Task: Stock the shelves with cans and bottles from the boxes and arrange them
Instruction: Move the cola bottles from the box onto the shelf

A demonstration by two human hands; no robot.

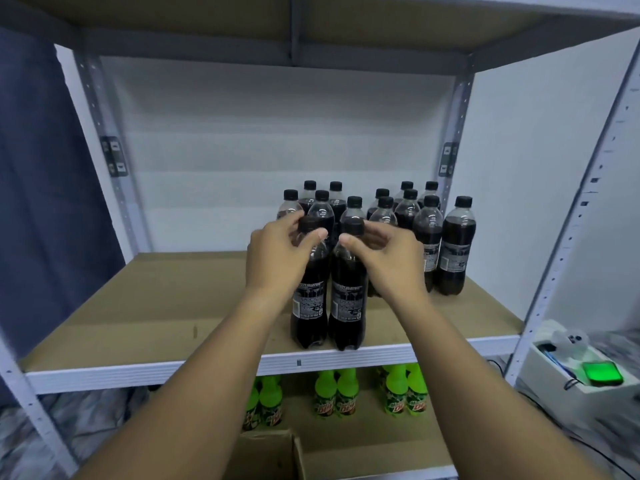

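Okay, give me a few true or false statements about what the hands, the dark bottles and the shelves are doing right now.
1. Each hand grips a dark bottle near its cap: left hand, right hand. True.
2. The two front bottles stand at the shelf's front edge. True.
3. The green bottles sit on the shelf above. False, they are on the shelf below.
4. The held bottles lie on their sides. False, upright.

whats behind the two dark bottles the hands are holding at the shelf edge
More black-capped dark bottles stand in rows toward the back wall. The left hand and right hand cover some, so their count is unclear.
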